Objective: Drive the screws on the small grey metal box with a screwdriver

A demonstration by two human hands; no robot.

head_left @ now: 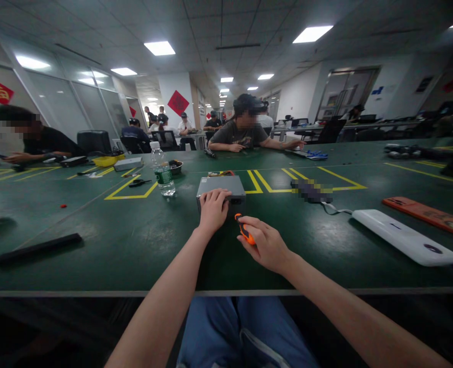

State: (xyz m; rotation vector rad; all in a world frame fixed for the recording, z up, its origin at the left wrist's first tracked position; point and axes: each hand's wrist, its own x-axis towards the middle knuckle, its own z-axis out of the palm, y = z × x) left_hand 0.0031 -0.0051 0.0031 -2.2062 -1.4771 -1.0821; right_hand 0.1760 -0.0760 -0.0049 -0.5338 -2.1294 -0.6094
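Note:
A grey metal computer power supply [236,185] sits on the green table in front of me, with a dark socket in its near face. Bundled coloured wires show behind its far edge. My left hand [214,207] holds it at the near left, fingers over the top and thumb by the front edge. Just right of that, my right hand [265,243] is closed around a screwdriver [246,232] with an orange and black handle. It is held above the table, apart from the box. No shaft can be made out.
A water bottle [162,171] stands left of the box, near a small bowl [175,166]. A black bar [38,249] lies at the left. A white power bank [404,237] with a cable and an orange phone case [429,214] lie right. A person [241,133] sits opposite.

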